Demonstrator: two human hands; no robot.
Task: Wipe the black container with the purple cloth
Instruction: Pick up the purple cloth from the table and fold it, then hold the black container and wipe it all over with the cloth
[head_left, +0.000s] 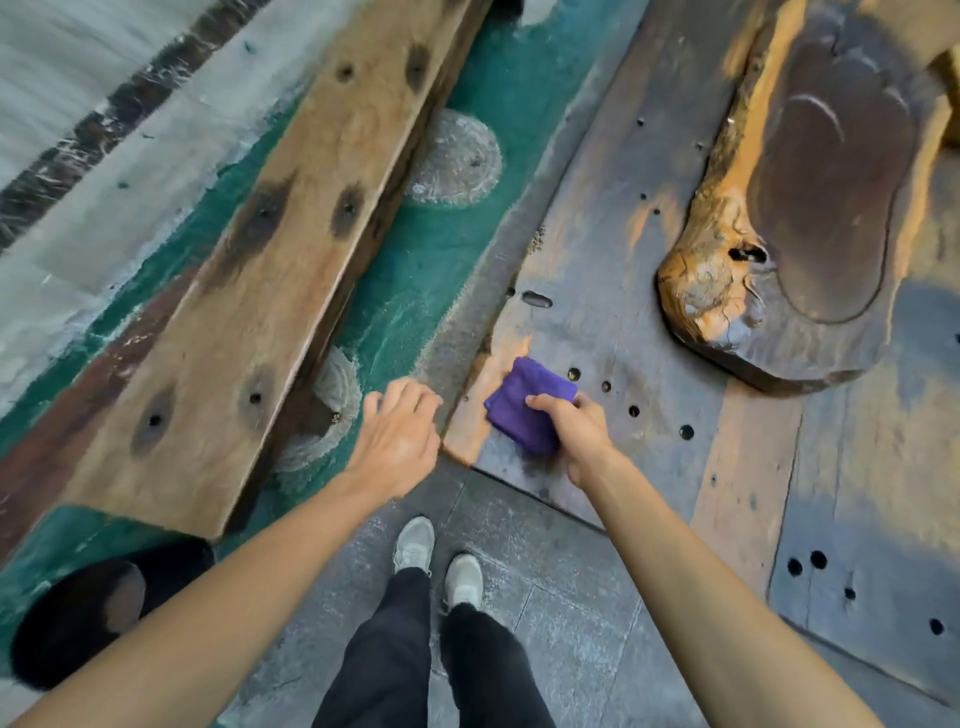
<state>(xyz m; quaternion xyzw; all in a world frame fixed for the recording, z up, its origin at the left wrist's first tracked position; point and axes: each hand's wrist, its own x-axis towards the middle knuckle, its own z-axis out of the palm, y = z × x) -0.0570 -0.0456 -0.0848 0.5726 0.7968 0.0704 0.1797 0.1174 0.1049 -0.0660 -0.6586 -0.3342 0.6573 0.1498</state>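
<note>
The purple cloth is the landmark here: a folded square lying on the near left corner of a dark, weathered wooden bench that is dotted with round holes. The right hand comes in from the near side of the cloth, and its grip is clenched on the cloth's near right edge, fingers curled over the top of the fabric. To the left of the cloth, just past the bench's corner, the left hand hovers palm down with its grip released, fingers loosely spread and holding nothing; whether the fingertips touch the bench edge cannot be told.

Far beyond the cloth and to its right, a large carved wooden slab with an orange, gnarled rim and a dark hollowed centre sits on the bench. Left of the cloth, across a strip of green floor, a long pale wooden plank with dark knots runs diagonally. Well to the near left of the cloth, beside the plank's end, a black container lies on its side on the green floor, well apart from both hands. Directly nearer than the cloth, the person's dark trousers and pale shoes stand on grey paving.
</note>
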